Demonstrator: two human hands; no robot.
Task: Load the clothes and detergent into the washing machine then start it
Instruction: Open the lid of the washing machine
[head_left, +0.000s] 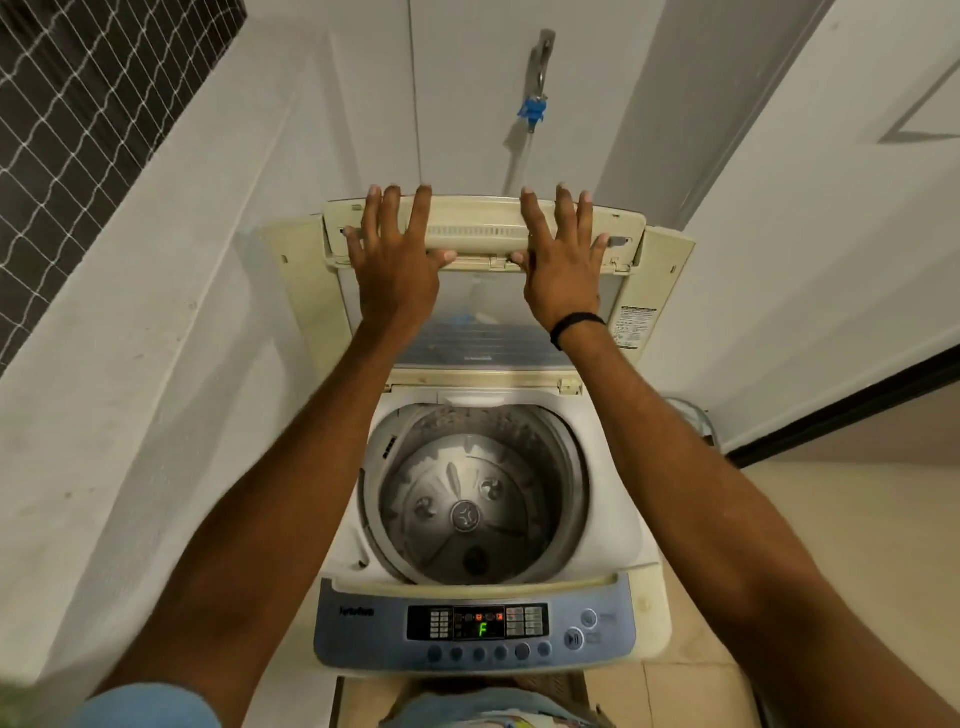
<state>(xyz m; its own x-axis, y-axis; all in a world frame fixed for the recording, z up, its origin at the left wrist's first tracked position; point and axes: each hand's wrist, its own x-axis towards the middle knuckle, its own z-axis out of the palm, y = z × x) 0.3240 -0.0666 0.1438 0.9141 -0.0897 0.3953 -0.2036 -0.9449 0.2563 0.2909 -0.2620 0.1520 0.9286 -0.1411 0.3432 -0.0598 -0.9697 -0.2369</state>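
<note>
Head, left hand (397, 260), right hand (563, 270), flat on lid (478, 228)

Both bare arms stretch from the bottom corners up toward the upper middle of the frame. The left hand (397, 260) and right hand (563, 265) sit side by side, fingers straight and spread, thumbs pointing inward.

Black wristband (576, 325), perhaps light-blue sleeve (150, 706)

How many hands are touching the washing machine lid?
2. The left hand lies flat on the raised lid's left side; the right hand lies flat on its right side. No others visible.
</note>
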